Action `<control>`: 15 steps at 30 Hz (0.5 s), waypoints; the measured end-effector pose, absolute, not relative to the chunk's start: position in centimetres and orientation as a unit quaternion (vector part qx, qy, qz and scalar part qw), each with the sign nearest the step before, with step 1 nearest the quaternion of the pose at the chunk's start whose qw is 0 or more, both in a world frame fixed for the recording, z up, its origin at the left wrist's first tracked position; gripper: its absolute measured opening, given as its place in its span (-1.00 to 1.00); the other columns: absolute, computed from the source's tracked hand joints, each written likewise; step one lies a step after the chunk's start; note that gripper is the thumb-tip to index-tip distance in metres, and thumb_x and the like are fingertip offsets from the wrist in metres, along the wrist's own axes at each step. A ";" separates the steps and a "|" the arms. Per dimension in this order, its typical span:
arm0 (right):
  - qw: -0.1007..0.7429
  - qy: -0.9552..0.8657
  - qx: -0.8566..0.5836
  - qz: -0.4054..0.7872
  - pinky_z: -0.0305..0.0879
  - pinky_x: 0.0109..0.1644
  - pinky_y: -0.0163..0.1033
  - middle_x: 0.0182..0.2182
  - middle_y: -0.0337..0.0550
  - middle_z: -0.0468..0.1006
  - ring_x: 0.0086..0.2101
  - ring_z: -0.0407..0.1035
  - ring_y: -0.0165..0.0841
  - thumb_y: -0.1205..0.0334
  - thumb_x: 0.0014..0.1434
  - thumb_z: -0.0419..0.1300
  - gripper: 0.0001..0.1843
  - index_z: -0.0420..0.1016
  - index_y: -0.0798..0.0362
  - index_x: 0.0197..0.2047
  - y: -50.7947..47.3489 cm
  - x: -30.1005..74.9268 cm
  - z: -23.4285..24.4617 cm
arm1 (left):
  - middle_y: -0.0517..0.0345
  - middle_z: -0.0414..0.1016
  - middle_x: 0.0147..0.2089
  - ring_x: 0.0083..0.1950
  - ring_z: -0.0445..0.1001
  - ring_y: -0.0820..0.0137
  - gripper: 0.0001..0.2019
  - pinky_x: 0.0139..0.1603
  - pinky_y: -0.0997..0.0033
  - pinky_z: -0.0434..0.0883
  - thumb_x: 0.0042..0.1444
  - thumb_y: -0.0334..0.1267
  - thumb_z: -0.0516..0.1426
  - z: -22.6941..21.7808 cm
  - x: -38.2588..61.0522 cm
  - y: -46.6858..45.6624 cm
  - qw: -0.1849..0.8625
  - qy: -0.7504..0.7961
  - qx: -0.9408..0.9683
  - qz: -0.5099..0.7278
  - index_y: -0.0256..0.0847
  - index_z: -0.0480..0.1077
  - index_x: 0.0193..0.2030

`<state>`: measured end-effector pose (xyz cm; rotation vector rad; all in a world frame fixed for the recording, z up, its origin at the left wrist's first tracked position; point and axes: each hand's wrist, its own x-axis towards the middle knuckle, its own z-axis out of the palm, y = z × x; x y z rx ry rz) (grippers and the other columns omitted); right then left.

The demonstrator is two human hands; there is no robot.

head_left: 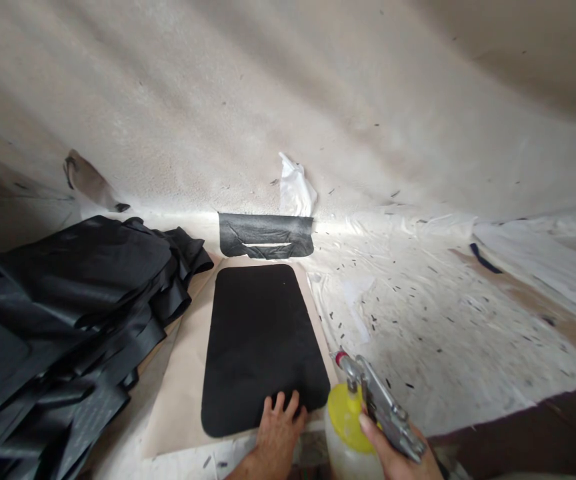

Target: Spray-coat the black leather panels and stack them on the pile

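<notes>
A black rounded-corner panel [263, 347] lies flat on a sheet of tan paper [178, 400]. My left hand [279, 430] rests on the panel's near edge with its fingers spread flat. My right hand [393, 457] is wrapped round the metal body and trigger of a spray gun [378, 403]. The gun's nozzle points up and left toward the panel. A yellow-lidded translucent cup [345, 427] hangs under the gun, just right of the panel's near corner.
A tall heap of black cut pieces [68, 313] fills the left side. A grey-dusted black piece [265, 235] lies beyond the panel against the overspray-coated back wall [288, 100]. Crumpled white plastic [295, 190] stands behind it. White-crusted sheeting [443, 320] covers the right.
</notes>
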<state>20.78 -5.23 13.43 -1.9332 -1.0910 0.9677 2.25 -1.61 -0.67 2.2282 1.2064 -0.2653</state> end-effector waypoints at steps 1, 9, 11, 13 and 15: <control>0.359 -0.430 -0.737 0.379 0.39 0.04 -0.08 -0.15 0.02 0.65 -0.04 0.48 -0.03 0.05 0.02 0.18 -0.69 0.61 0.02 -0.24 -5.0 20.8 13.5 | -0.03 -0.05 0.44 0.38 0.00 -0.11 -0.33 0.25 -0.34 0.06 0.08 -0.33 0.09 -0.6 2.2 -1.6 0.293 0.453 0.836 -0.100 0.00 0.09 0.37; 0.321 -0.426 -0.740 0.410 0.28 0.15 -0.06 -0.03 0.10 0.59 0.03 0.42 -0.03 -0.05 0.09 0.16 -0.50 0.52 0.14 -0.04 -5.3 22.0 12.9 | -0.01 0.00 0.43 0.37 0.04 -0.08 -0.38 0.24 -0.33 0.09 0.13 -0.33 0.06 -0.5 2.3 -1.9 0.278 0.470 0.833 -0.086 0.05 0.12 0.36; 0.317 -0.427 -0.731 0.428 0.26 0.16 -0.10 -0.01 0.08 0.58 0.05 0.41 -0.08 -0.07 0.11 0.16 -0.46 0.48 0.16 0.01 -5.2 22.4 12.8 | -0.01 0.00 0.43 0.37 0.04 -0.08 -0.36 0.23 -0.33 0.10 0.11 -0.35 0.06 -0.5 2.3 -2.0 0.275 0.466 0.836 -0.088 0.06 0.11 0.36; 0.324 -0.422 -0.724 0.439 0.25 0.16 -0.10 0.00 0.09 0.57 0.05 0.40 -0.09 -0.06 0.13 0.16 -0.47 0.46 0.16 0.02 -5.2 22.8 12.5 | -0.01 -0.02 0.43 0.37 0.04 -0.08 -0.34 0.23 -0.33 0.10 0.09 -0.35 0.07 -0.7 2.2 -2.1 0.271 0.460 0.841 -0.090 0.05 0.10 0.36; 0.324 -0.417 -0.723 0.446 0.23 0.18 -0.07 0.00 0.10 0.57 0.05 0.39 -0.07 -0.07 0.12 0.17 -0.48 0.47 0.16 0.00 -5.3 23.0 12.2 | 0.00 -0.03 0.44 0.38 0.01 -0.08 -0.34 0.25 -0.32 0.07 0.09 -0.33 0.07 -1.1 2.1 -2.1 0.272 0.459 0.841 -0.087 0.03 0.09 0.37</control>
